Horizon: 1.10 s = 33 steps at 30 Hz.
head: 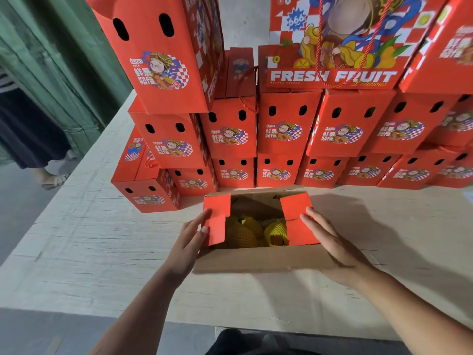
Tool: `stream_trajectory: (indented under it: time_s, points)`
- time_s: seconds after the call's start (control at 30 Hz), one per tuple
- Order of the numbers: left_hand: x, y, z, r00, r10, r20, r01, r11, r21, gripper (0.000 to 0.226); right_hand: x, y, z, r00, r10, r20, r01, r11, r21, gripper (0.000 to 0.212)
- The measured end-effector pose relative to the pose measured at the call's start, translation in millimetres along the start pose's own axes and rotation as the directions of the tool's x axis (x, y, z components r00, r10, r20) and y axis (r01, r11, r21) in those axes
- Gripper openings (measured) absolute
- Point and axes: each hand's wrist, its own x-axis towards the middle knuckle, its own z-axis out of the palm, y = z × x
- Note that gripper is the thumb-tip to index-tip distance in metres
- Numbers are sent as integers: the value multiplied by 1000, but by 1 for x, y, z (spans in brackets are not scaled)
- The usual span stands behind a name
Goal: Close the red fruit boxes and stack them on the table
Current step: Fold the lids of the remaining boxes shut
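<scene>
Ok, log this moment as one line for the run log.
step: folding side flaps | left hand: on left flap | right hand: on right flap | open box: fruit visible | stack: behind

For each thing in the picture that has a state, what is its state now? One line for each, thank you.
open box: top open, two red side flaps folded partly inward
fruit: inside the open box, in yellow foam netting
left hand: fingers straight, pressing the left flap
right hand: fingers straight, pressing the right flap
stacked red boxes: closed, piled in rows behind the open box
table: bears all the boxes
</scene>
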Motion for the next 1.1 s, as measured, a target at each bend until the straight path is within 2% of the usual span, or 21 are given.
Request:
stream_trajectory:
  time_s: [0.07, 0.13, 0.23, 0.3, 0.43, 0.53, 0.6, 0.63, 0.77, 0.83, 0.9, 1.0, 1.1]
  points:
    - [-1, 0, 0, 999, -7, 34, 7, 1000, -8, 43, 1, -1, 0, 1000, -8, -19, 7, 999, -40, 98]
    - [0, 0, -1, 999, -2, 46, 2, 1000, -18, 42, 3, -5, 1, 997, 0, -79, -3, 999, -32, 87]
    - [1, 4, -4, 996, -31, 83, 31, 999, -6, 49, 8, -7, 10, 979, 33, -199, -3, 989, 150, 56]
    - [0, 4, -3, 995, -62, 80, 64, 998, -23, 49, 11, -7, 18, 956, 61, -287, 23, 959, 281, 52]
    - [5, 7, 9, 997, -76, 8, 77, 992, -100, 51, 16, -10, 33, 919, 160, -361, 14, 900, 435, 74]
    - [11, 16, 16, 988, -89, -128, 67, 983, -169, 44, 23, -11, 37, 817, 407, -407, -155, 836, 526, 119]
    - [13, 18, 18, 984, -60, -167, 29, 983, -181, 65, 29, -19, 35, 792, 491, -363, -237, 795, 558, 129]
    - [15, 18, 19, 984, -58, -169, 28, 985, -171, 76, 34, -23, 33, 805, 503, -314, -254, 771, 583, 126]
    - [26, 18, 26, 989, -86, -121, 77, 994, -83, 88, 49, -25, 13, 841, 529, -114, -371, 716, 592, 104]
    - [30, 15, 26, 988, -89, -123, 90, 996, 2, 90, 59, -25, -4, 866, 500, -21, -397, 711, 580, 99]
    - [31, 10, 22, 990, -54, -130, 69, 991, 111, 86, 75, -32, -14, 891, 453, 32, -386, 720, 576, 82]
    - [33, 3, 19, 994, -31, -104, 50, 981, 185, 84, 92, -40, -12, 836, 549, -14, -396, 620, 677, 54]
    - [32, -2, 20, 991, 48, -121, -19, 973, 228, 60, 82, -44, 0, 842, 526, -118, -344, 693, 633, 52]
